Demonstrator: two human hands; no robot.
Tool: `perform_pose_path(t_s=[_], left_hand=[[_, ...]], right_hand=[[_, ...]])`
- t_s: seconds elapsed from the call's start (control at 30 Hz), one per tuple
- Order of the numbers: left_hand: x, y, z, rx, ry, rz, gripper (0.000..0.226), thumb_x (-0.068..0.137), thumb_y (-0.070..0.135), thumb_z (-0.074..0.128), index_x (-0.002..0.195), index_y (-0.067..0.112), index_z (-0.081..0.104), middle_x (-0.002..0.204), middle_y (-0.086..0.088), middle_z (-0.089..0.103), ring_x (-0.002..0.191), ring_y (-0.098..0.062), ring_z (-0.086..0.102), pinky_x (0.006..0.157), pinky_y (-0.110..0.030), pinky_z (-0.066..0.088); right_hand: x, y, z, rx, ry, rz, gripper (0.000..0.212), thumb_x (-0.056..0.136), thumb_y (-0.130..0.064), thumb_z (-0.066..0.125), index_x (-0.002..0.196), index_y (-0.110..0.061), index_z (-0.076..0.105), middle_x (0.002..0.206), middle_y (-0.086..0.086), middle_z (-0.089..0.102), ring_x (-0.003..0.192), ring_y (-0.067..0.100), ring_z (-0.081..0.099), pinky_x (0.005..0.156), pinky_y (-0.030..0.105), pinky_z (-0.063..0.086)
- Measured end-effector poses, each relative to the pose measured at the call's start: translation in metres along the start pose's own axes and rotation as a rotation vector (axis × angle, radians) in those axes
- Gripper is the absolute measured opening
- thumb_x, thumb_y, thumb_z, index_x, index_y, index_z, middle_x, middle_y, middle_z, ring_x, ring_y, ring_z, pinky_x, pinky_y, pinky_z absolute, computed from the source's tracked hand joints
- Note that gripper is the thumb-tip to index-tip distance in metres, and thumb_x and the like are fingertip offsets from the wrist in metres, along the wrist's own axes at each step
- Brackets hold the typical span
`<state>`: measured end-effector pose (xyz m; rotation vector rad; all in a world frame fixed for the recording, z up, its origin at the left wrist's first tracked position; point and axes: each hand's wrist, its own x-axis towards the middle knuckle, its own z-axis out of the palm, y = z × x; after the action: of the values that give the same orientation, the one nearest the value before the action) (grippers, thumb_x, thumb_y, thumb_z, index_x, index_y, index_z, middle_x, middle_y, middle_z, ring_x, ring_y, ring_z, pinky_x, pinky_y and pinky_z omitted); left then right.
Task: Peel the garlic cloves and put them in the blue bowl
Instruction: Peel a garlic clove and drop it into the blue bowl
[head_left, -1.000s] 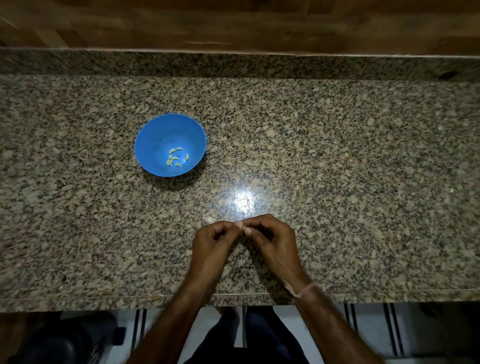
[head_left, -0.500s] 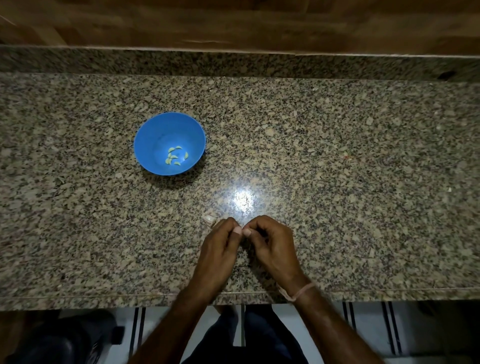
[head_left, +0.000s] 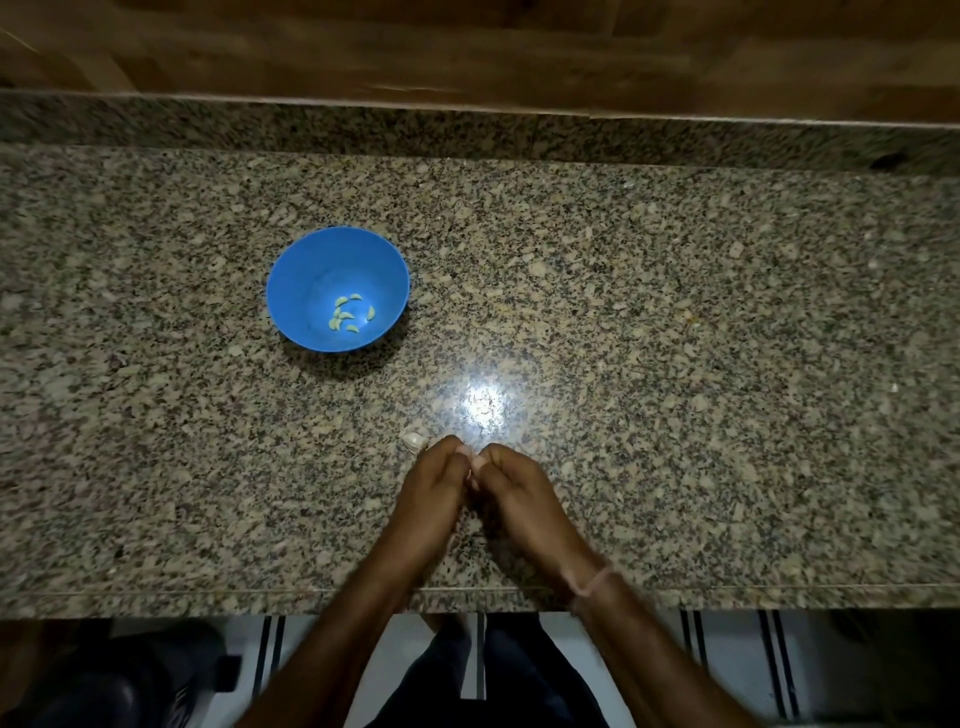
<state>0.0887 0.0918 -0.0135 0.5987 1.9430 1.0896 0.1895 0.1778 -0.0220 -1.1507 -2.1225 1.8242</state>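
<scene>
Together near the granite counter's (head_left: 675, 364) front edge, the left hand (head_left: 434, 480) and right hand (head_left: 511, 488) pinch a mostly hidden garlic clove (head_left: 471, 460) between curled fingertips. An unpeeled clove (head_left: 414, 440) lies just beyond the left hand. The blue bowl (head_left: 311, 249) of peeled cloves (head_left: 349, 318) sits well apart, far-left.

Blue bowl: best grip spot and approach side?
Likely the rim of the blue bowl on its near-right side, pinched from above: the bowl stands upright with a thin open edge, that side faces the right hand, and the peeled cloves lie low inside, clear of a thumb.
</scene>
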Motion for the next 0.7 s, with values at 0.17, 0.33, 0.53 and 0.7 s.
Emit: perform_pose_path(t_s=[0.17,0.33,0.53,0.7], left_hand=[[-0.004,0.014,-0.004,-0.136,-0.106,-0.127,0.029,0.109,0.016,0.039,0.082,0.015,0.048,0.066,0.001,0.045,0.055,-0.008,0.041,0.051,-0.025,0.034],[-0.006,0.001,0.006,-0.041,-0.050,-0.029,0.028,0.111,0.022,0.041,0.090,0.009,0.055,0.084,-0.013,0.057,0.072,-0.006,0.052,0.069,-0.023,0.041],[-0.001,-0.014,0.011,-0.068,0.029,-0.063,0.029,0.110,0.025,0.043,0.085,0.017,0.055,0.071,0.002,0.052,0.063,-0.012,0.048,0.063,-0.033,0.039],[0.001,-0.014,0.012,-0.028,0.094,-0.081,0.028,0.110,0.026,0.042,0.088,0.014,0.055,0.071,-0.001,0.054,0.063,-0.013,0.048,0.061,-0.034,0.039]], right_hand=[[-0.002,0.002,0.002,0.142,-0.023,0.051,0.032,0.099,-0.014,0.050,0.068,-0.019,0.054,0.060,-0.004,0.047,0.056,0.014,0.041,0.053,0.029,0.031],[-0.001,-0.001,-0.001,0.339,-0.025,0.295,0.038,0.104,-0.010,0.044,0.067,-0.018,0.049,0.057,-0.005,0.040,0.053,0.012,0.032,0.051,0.028,0.025],[0.003,0.012,-0.006,0.032,0.105,0.042,0.033,0.104,-0.021,0.061,0.072,-0.018,0.056,0.063,-0.013,0.051,0.062,0.005,0.045,0.059,0.023,0.037],[-0.005,0.014,-0.007,0.113,0.126,-0.026,0.014,0.095,-0.005,0.070,0.103,-0.016,0.072,0.093,-0.006,0.075,0.088,0.010,0.070,0.080,0.023,0.057]])
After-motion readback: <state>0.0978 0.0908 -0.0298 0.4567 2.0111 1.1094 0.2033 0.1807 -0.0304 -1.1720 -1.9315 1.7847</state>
